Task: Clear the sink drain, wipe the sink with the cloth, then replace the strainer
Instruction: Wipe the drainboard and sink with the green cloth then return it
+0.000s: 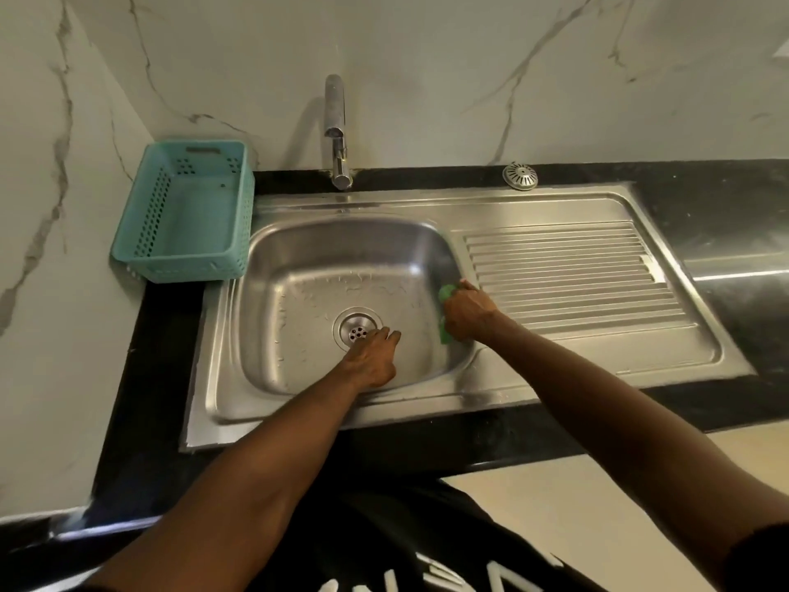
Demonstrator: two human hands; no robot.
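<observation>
left hand (372, 358): arm reaching forward, fingers extended, relaxed | right hand (467, 311): arm outstretched, fingers curled, gripping

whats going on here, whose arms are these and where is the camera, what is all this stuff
There is no machine: the camera sits on a person's head, looking down at their own two bare arms over a steel sink. The left hand reaches into the basin, fingers out by the open drain. The right hand grips a green cloth against the basin's right wall. The round metal strainer lies on the black counter behind the ribbed draining board. A tap stands at the back, and an empty teal basket sits left of the sink.
</observation>
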